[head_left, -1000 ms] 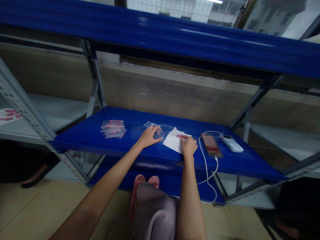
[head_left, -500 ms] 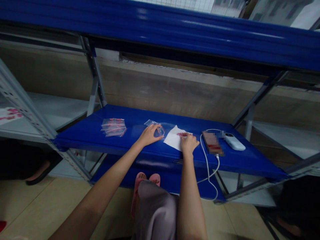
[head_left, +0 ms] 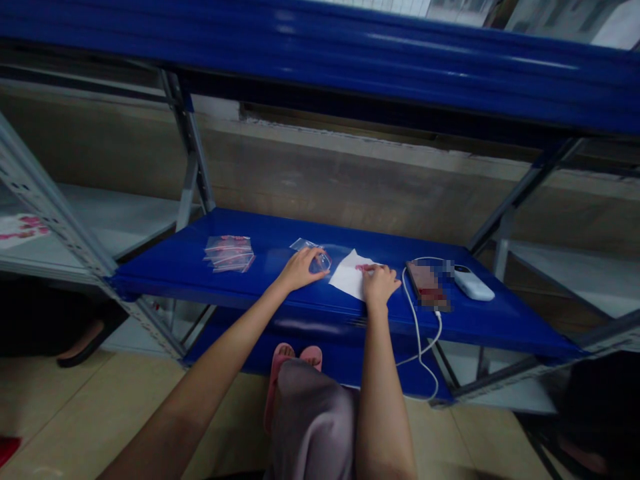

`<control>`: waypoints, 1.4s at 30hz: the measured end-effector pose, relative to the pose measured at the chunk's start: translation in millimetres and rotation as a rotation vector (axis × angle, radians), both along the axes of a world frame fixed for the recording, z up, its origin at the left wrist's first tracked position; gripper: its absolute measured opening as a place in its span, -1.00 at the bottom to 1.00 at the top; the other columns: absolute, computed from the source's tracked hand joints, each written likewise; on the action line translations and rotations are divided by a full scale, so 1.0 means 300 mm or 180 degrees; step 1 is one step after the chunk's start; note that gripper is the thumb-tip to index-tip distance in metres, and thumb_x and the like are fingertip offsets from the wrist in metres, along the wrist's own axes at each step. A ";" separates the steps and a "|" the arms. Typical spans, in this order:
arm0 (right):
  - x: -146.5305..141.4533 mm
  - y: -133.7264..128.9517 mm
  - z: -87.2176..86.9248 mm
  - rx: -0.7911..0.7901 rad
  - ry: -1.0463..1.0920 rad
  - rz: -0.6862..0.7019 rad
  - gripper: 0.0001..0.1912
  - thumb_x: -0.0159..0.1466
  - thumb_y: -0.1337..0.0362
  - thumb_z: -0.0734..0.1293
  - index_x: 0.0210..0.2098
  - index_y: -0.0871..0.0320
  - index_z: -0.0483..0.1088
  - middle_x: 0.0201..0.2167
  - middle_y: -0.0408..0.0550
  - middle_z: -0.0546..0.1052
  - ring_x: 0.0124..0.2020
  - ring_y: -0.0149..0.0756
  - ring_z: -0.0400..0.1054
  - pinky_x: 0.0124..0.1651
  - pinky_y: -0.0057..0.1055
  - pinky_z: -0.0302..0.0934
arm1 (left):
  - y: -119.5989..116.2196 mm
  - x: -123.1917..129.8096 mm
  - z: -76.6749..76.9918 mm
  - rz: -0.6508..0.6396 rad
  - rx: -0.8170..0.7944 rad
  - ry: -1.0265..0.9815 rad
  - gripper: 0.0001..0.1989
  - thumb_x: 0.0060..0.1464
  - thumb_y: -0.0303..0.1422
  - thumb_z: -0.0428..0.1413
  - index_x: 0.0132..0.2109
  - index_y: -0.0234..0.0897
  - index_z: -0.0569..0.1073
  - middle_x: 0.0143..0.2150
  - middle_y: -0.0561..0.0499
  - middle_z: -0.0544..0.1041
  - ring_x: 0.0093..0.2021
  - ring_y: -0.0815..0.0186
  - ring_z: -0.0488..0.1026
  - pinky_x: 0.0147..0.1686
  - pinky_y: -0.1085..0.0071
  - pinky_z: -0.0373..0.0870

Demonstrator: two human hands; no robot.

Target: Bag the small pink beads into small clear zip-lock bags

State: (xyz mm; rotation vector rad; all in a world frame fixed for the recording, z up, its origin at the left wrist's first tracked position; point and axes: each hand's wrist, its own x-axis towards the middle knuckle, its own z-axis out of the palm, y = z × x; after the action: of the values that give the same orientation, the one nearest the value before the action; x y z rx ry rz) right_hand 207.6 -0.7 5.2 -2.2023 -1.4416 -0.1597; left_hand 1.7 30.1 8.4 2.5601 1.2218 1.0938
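Note:
My left hand [head_left: 299, 270] grips a small clear zip bag [head_left: 323, 262] between curved thumb and fingers, its mouth held apart. Beyond those fingers another clear bag [head_left: 300, 244] lies flat. My right hand [head_left: 381, 283] rests on a white sheet of paper [head_left: 345, 277], fingertips pinched at some small pink pieces [head_left: 361, 267]; their exact kind is too small to tell. Left of both hands a fanned stack of clear zip bags [head_left: 229, 255] with pink contents and red seal lines lies on the blue shelf [head_left: 270, 230].
A phone [head_left: 425, 283] with a white cable [head_left: 415, 320] and a pale blue device [head_left: 474, 283] lie to the right. Metal posts [head_left: 193, 153] and an upper blue shelf [head_left: 320, 60] frame the space. Other people's feet [head_left: 83, 343] show at the left.
The view has shifted slightly. Both hands keep nearly the same pose, the left on the bag and the right at the pink pieces.

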 end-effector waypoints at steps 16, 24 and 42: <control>-0.048 -0.013 0.157 0.0797 0.1223 0.1996 -0.85 0.12 0.21 0.30 -0.40 0.12 0.49 -0.26 -0.10 0.50 -0.21 -0.32 0.28 -0.12 -0.42 0.05 | 0.003 -0.002 0.000 0.0002 0.0046 -0.0002 -0.57 -0.06 -0.21 0.16 -0.05 -0.24 0.29 -0.19 -0.03 0.43 -0.15 0.20 0.38 -0.11 0.27 0.31; -0.169 -0.022 0.148 0.0451 0.0350 0.2044 -0.83 0.19 0.19 0.27 -0.38 0.04 0.50 -0.20 -0.11 0.51 -0.11 -0.21 0.25 -0.09 -0.30 -0.02 | 0.002 0.003 0.000 -0.0026 0.0050 -0.0053 -0.60 -0.05 -0.25 0.14 -0.05 -0.24 0.29 -0.11 -0.05 0.43 -0.07 0.18 0.36 -0.06 0.26 0.29; -0.147 -0.023 0.111 0.0756 0.0918 0.1060 -0.76 0.23 0.20 0.20 -0.27 0.15 0.45 -0.23 0.01 0.49 -0.21 -0.24 0.33 -0.14 -0.33 0.08 | -0.005 -0.004 0.010 0.0047 0.0252 -0.0075 -0.61 -0.07 -0.27 0.17 -0.08 -0.27 0.29 -0.18 -0.06 0.41 -0.13 0.18 0.32 -0.12 0.26 0.30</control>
State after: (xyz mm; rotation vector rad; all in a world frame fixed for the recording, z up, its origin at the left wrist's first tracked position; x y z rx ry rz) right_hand 163.7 -7.7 38.6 -1.6913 -1.5115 0.0939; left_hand 0.6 28.7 11.4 2.5914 1.2175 1.1954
